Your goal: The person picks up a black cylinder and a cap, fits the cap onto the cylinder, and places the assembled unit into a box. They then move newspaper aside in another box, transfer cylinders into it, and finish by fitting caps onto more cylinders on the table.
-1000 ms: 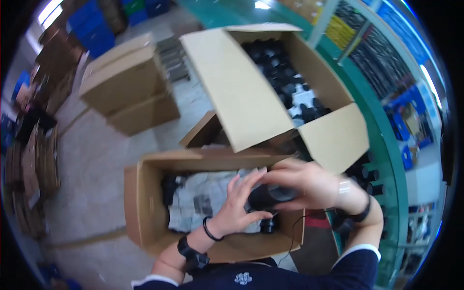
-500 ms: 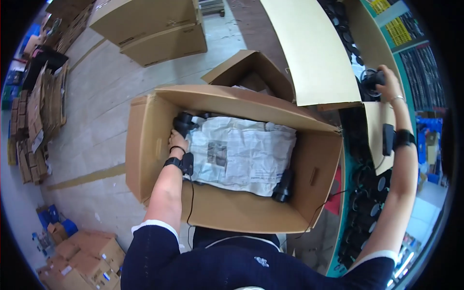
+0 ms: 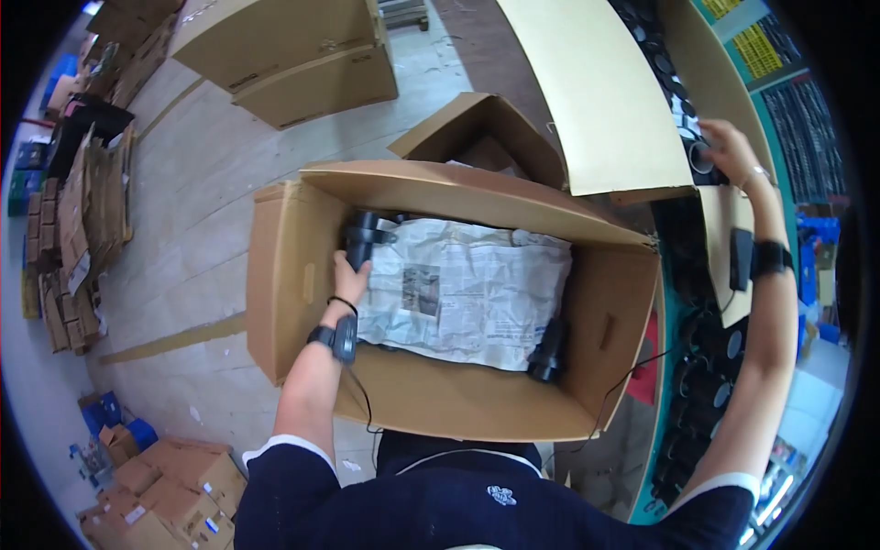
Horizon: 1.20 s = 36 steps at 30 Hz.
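In the left end of a large open carton, my left hand is closed around the lower end of a black plastic pipe fitting with a side branch. It stands at the edge of a crumpled newspaper sheet that covers most of the carton's contents. Another black tubular fitting lies at the sheet's right corner. Far to the right, my right hand reaches over a second carton, fingers apart and holding nothing visible. Just beside its fingers is a black round-mouthed fitting.
A pale cardboard flap spans the near side of the right carton. Behind the large carton sits a smaller open one. Stacked cartons stand at the back. Black parts crowd a green-edged surface at right. Thin cables trail from both wrists.
My right hand has let go of the black fitting, which now sits in the right carton. My left hand has shifted slightly right, its fitting now more upright.
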Each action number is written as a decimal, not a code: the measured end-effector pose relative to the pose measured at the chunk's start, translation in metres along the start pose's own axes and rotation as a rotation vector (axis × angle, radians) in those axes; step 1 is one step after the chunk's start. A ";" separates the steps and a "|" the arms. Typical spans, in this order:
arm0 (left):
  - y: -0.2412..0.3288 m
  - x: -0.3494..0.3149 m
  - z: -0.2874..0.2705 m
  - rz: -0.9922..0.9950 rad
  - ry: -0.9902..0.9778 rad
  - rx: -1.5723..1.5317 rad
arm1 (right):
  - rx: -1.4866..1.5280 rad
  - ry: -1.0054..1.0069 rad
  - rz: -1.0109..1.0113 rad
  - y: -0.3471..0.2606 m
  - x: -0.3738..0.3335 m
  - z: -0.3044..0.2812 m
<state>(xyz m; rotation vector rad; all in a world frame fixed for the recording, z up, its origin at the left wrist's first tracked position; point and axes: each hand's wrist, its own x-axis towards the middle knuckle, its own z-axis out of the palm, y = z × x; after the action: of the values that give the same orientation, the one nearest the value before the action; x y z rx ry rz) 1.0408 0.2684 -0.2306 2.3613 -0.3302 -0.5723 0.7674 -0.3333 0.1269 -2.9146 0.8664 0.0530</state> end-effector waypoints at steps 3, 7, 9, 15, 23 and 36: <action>0.050 -0.075 -0.029 -0.006 -0.207 -0.805 | 0.314 0.339 -0.138 -0.081 -0.045 -0.039; 0.197 -0.172 -0.087 0.139 -0.586 -1.261 | 0.572 -0.085 -0.393 -0.231 -0.138 -0.036; 0.261 -0.191 -0.084 0.305 -0.715 -1.279 | 0.680 -0.218 -0.599 -0.260 -0.174 -0.020; 0.400 -0.183 -0.064 0.723 -0.726 -1.250 | 0.920 0.236 -0.399 -0.243 -0.178 -0.030; 0.249 -0.115 -0.002 -0.126 -0.892 -0.576 | 0.017 0.555 0.318 0.021 -0.026 -0.045; 0.033 0.018 0.134 0.294 -0.394 0.600 | -0.264 -0.101 0.131 0.153 -0.004 -0.004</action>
<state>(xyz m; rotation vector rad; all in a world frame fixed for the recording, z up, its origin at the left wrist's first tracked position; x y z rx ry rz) 0.9889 0.1621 -0.3049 2.6640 -1.1425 -0.8871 0.6806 -0.4588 0.1180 -3.0546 1.1086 0.3475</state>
